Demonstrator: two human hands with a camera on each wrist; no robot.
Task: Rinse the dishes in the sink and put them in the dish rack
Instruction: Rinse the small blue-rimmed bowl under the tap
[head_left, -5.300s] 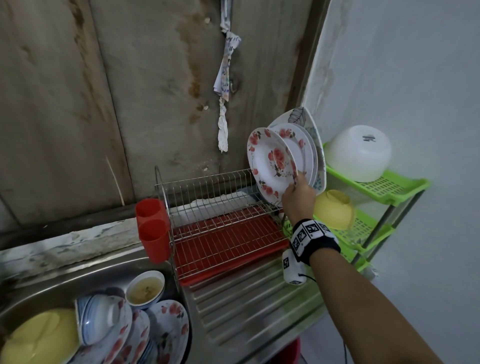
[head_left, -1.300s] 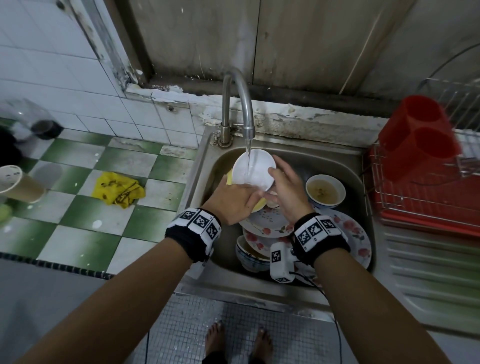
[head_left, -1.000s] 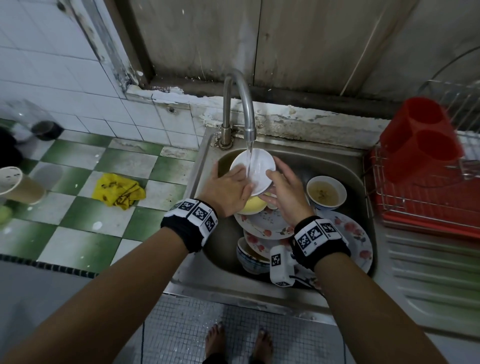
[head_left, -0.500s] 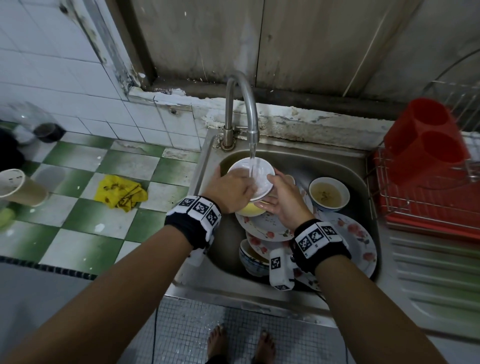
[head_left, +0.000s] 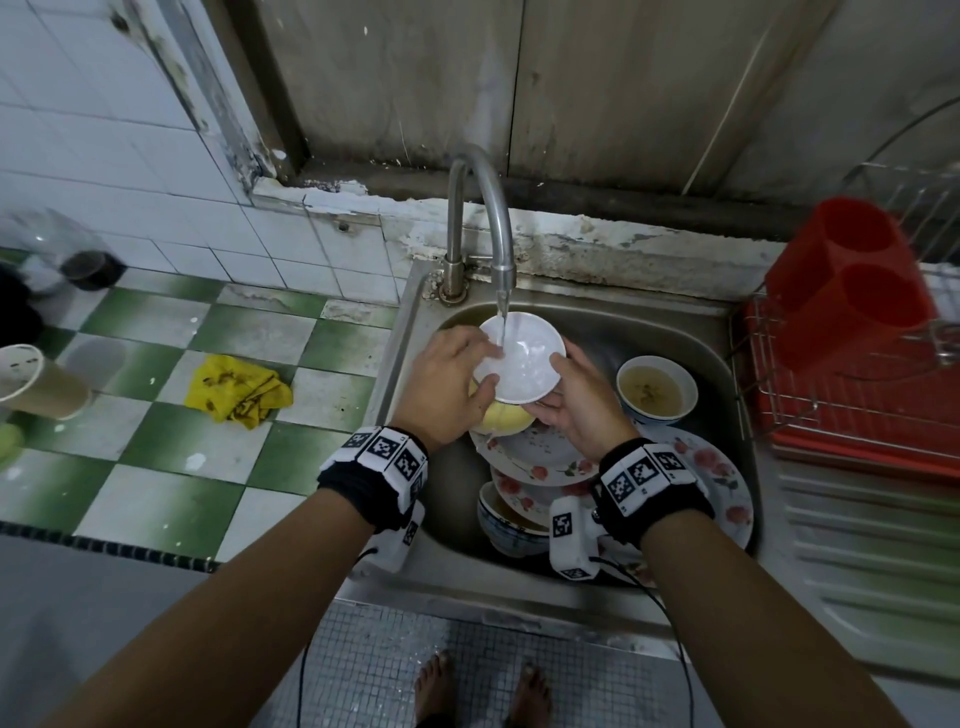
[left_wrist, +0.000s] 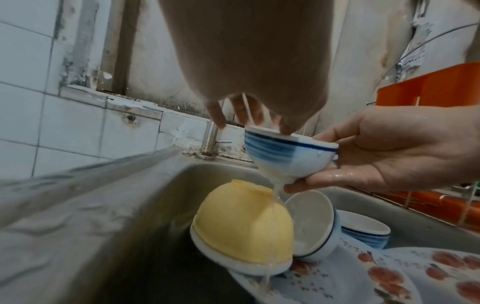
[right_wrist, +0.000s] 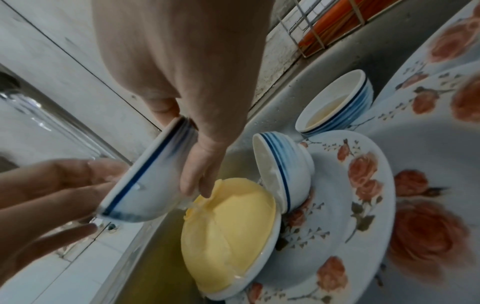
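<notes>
Head view: a small white bowl (head_left: 520, 357) with blue bands is held under the faucet (head_left: 480, 218), above the steel sink (head_left: 571, 312). Its opening faces up and is tipped toward the camera; the water stream lands inside it. The left hand (head_left: 447, 387) grips the bowl's left rim, with the thumb inside. The right hand (head_left: 582, 402) cups the right side and underside. Below lie an overturned yellow bowl (head_left: 506, 418), stacked floral plates (head_left: 540, 462) and a second banded bowl (head_left: 655, 389) holding cloudy liquid. The red-trayed wire dish rack (head_left: 852, 374) stands to the right on the steel worktop. To the left are green-and-white checked tiles (head_left: 156, 364) with a yellow cloth (head_left: 239, 389) on them.

Left wrist view: the bowl (left_wrist: 288, 156) sits nearly upright, its foot pointing down and slightly left. Water runs off the base onto the yellow bowl (left_wrist: 241, 226). The right hand (left_wrist: 384, 152) supports it from below with curled fingers.

Right wrist view: the bowl (right_wrist: 148, 183) is tilted, with its rim toward the wall tiles. The left hand's fingers (right_wrist: 52, 185) lie along the rim. A third banded bowl (right_wrist: 283, 170) leans on its side against the yellow bowl (right_wrist: 228, 232), on a floral plate (right_wrist: 345, 216).
</notes>
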